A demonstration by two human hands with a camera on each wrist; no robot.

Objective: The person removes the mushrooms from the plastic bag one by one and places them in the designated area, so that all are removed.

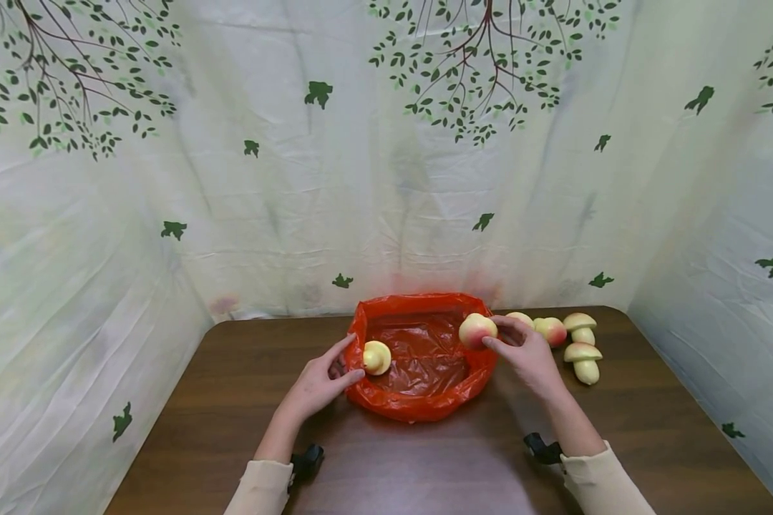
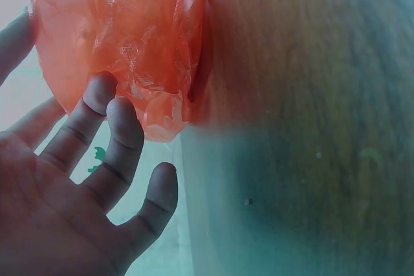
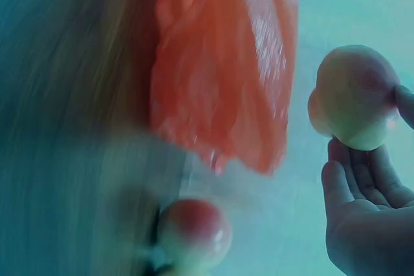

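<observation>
A red plastic bag (image 1: 415,408) stands on the table with its mouth spread wide. A toy mushroom (image 1: 378,357) lies inside at the left. My left hand (image 1: 318,383) holds the bag's left rim between thumb and fingers; in the left wrist view, the lower fingers of that hand (image 2: 84,185) hang loosely bent beside the red plastic (image 2: 142,43). Over the bag's right rim, my right hand (image 1: 524,354) pinches a yellow-pink peach (image 1: 477,331) between thumb and fingertips. The right wrist view shows this peach (image 3: 359,98) held clear of the bag (image 3: 220,82).
Right of the bag lie a peach (image 1: 552,331) and another peach (image 1: 519,318), partly hidden by my right hand. Beyond them are a toy mushroom (image 1: 580,327) and a second one (image 1: 583,363) nearer me. A white leaf-patterned cloth (image 1: 412,214) rises behind the brown table (image 1: 425,465).
</observation>
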